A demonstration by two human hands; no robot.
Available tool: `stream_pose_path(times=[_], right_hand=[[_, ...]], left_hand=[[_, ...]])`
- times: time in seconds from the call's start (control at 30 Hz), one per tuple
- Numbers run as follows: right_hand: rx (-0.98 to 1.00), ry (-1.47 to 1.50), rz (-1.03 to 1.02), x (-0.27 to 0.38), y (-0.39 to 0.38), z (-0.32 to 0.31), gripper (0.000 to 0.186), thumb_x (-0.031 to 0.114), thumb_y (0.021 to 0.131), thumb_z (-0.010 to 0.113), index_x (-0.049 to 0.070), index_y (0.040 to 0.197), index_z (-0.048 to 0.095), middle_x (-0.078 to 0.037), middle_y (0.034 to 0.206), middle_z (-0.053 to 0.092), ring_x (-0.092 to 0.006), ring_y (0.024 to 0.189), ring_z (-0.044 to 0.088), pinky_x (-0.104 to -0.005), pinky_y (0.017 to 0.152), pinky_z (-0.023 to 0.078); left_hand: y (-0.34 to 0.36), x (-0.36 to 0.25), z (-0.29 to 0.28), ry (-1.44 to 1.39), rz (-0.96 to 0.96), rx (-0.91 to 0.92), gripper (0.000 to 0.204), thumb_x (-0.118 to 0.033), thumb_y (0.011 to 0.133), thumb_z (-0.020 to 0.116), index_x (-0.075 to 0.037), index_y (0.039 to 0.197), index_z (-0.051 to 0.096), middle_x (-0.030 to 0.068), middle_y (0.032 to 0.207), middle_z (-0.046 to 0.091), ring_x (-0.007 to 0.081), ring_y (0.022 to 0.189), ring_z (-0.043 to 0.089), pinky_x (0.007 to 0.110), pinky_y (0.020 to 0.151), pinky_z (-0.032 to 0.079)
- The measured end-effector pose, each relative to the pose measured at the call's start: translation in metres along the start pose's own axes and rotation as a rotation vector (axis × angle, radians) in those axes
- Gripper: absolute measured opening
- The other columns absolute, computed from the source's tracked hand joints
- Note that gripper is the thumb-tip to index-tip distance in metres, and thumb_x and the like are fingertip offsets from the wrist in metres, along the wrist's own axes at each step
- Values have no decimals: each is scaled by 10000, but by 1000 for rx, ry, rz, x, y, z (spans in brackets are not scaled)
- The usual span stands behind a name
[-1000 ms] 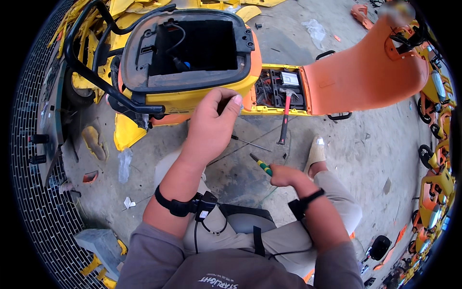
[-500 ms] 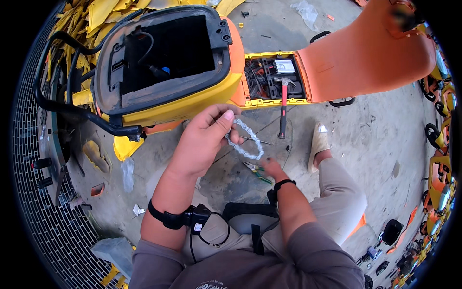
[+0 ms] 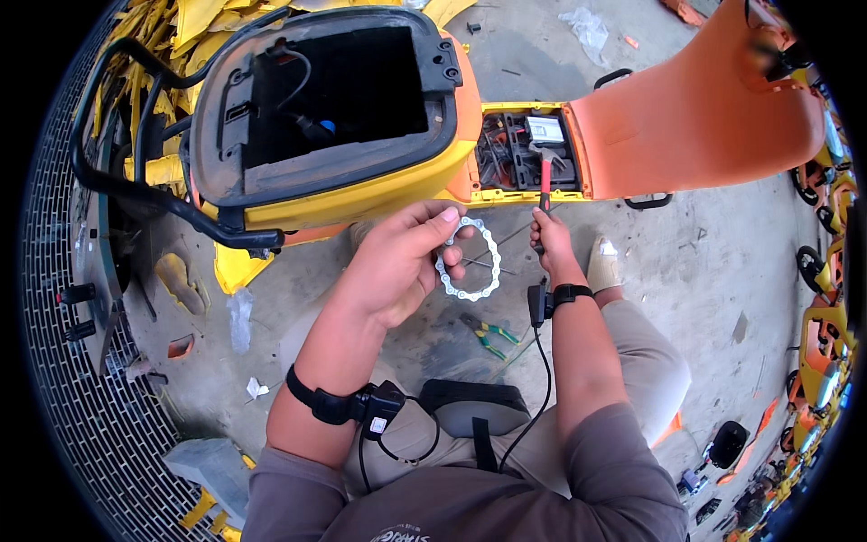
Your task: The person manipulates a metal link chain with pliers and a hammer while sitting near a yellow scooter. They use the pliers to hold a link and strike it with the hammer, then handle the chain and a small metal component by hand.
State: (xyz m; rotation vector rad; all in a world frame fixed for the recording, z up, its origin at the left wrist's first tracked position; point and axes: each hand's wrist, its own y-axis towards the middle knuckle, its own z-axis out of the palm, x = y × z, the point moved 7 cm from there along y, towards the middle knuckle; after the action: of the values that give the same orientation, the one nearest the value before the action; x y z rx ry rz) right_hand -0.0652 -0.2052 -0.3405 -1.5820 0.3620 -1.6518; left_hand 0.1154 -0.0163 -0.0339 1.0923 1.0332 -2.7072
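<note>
My left hand (image 3: 411,262) is closed, pinching a silver roller chain (image 3: 493,262) between thumb and fingers. The chain hangs in a loop with its links facing me. My right hand (image 3: 553,237) is wrapped round the dark handle of a claw hammer (image 3: 545,176). Its red upper shaft and metal head still lie over the open compartment (image 3: 519,149) of an orange and yellow scooter. On the concrete below and between my hands lie pliers (image 3: 490,336) with green and yellow handles. A thin rod (image 3: 488,266) shows behind the chain; whether it is held I cannot tell.
The scooter's black-rimmed storage box (image 3: 334,185) stands open at the upper left, beside a black tubular rack (image 3: 135,188). An orange body panel (image 3: 695,117) extends right of the compartment. Yellow plastic scraps (image 3: 194,27) are piled behind. Clear plastic (image 3: 240,316) lies on the floor.
My right hand has moved up from beside the pliers and taken hold of the hammer's handle. My left hand keeps the chain, whose loop has turned more face-on. The view has shifted slightly.
</note>
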Motion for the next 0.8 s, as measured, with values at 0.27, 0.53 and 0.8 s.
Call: stream_pose_path(times=[0.27, 0.53, 0.8], right_hand=[[-121, -237, -515, 127, -123, -9, 199, 223, 986, 657, 54, 1010, 554, 22, 716, 528, -64, 546, 494, -220, 463, 393], [197, 70, -629, 214, -275, 9, 167, 26, 923, 579, 17, 1087, 552, -89, 720, 570, -152, 505, 488, -294, 470, 433], [472, 99, -472, 184, -303, 95, 486, 164, 965, 639, -60, 1373, 500, -170, 1041, 686, -102, 633, 539, -262, 528, 482]], left_hand=[[-18, -7, 0, -50, 23, 111, 262, -150, 1032, 559, 10, 1239, 575, 92, 1088, 658, 85, 730, 549, 269, 662, 500], [-41, -14, 11, -125, 128, 254, 255, -80, 1022, 518, -21, 1260, 588, 111, 1132, 671, 176, 911, 675, 266, 639, 510], [-54, -1, 40, -120, 169, 373, 321, -90, 1023, 487, -17, 1329, 550, 122, 1194, 649, 213, 991, 680, 290, 678, 537]])
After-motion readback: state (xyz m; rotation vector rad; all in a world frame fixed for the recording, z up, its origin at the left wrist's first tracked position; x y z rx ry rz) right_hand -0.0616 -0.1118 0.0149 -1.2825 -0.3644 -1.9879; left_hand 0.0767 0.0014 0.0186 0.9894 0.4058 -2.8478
